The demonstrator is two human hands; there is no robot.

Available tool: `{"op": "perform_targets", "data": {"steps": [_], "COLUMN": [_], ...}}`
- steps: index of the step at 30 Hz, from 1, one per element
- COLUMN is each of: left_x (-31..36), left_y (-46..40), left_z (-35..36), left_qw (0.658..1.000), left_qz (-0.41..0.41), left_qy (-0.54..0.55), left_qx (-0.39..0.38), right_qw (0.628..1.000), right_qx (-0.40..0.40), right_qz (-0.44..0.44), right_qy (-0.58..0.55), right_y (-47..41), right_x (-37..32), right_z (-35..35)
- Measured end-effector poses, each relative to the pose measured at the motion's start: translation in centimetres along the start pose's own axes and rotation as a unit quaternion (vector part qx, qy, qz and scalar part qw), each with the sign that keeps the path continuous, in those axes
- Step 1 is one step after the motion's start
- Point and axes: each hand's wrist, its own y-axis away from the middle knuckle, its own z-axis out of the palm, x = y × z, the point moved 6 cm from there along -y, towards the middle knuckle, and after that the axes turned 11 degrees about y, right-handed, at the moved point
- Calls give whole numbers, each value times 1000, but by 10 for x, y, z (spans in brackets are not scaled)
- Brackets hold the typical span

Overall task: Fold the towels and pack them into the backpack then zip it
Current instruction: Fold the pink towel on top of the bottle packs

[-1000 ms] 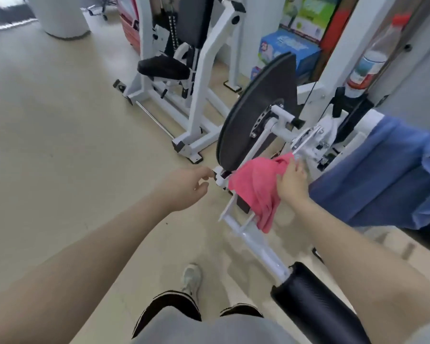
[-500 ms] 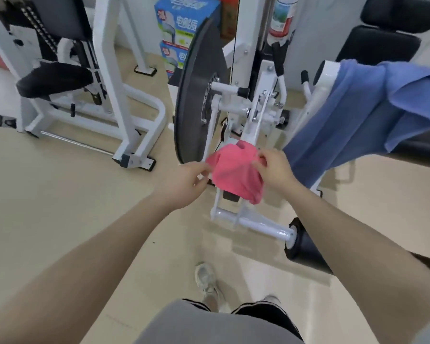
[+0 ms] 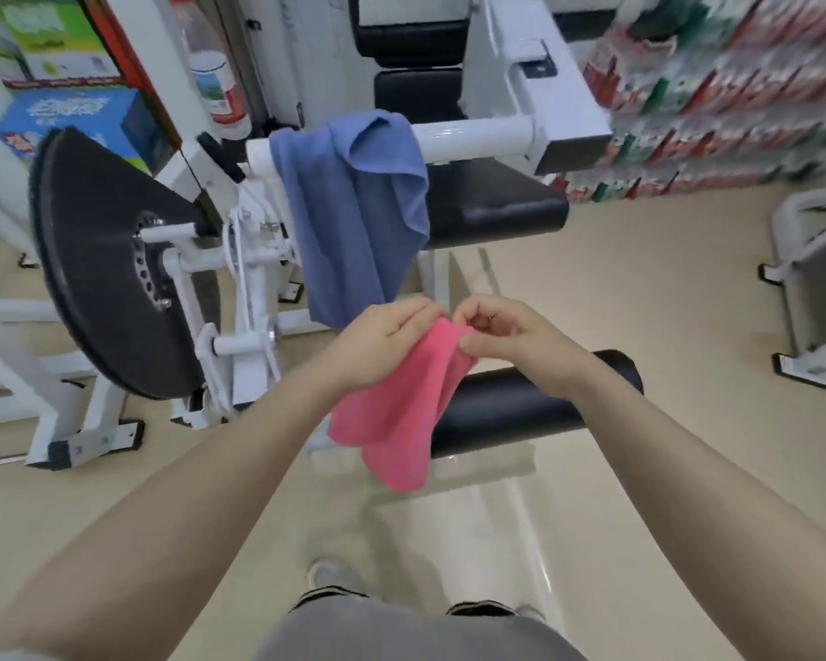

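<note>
Pinching pink towel [image 3: 397, 412] in left hand [image 3: 382, 336] and right hand [image 3: 511, 336] below blue towel [image 3: 354, 207] | risk — I'd drop it regripping

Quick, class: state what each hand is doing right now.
Left hand: closed, gripping the pink towel.
Right hand: closed, pinching the same towel's top edge.

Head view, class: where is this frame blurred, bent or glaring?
Head view: stacked boxes at upper right are motion-smeared; the white bar carries a glare streak; wide-angle stretch swells the forearms; the pink towel and blue towel stay fairly sharp.
</note>
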Motion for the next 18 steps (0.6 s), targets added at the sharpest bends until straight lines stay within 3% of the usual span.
{"op": "perform_targets", "data": {"steps": [8,15,18], "left_x": [74,158,176], "left_y": [-62,-138,-179], "left_z": [178,281,314], "left_qw": [993,992,989], "left_qz": [-17,54,74], "left_qy": [41,11,-2], "left_qx": [-108,-113,-126], "right_qw": [989,940,921], "right_qx": [102,198,222], "right_qz": [62,131,187], "right_qy": [88,244,261], "right_y": [155,246,262], "right_x": [65,108,139], "right_z": [-149,-265,-307]}}
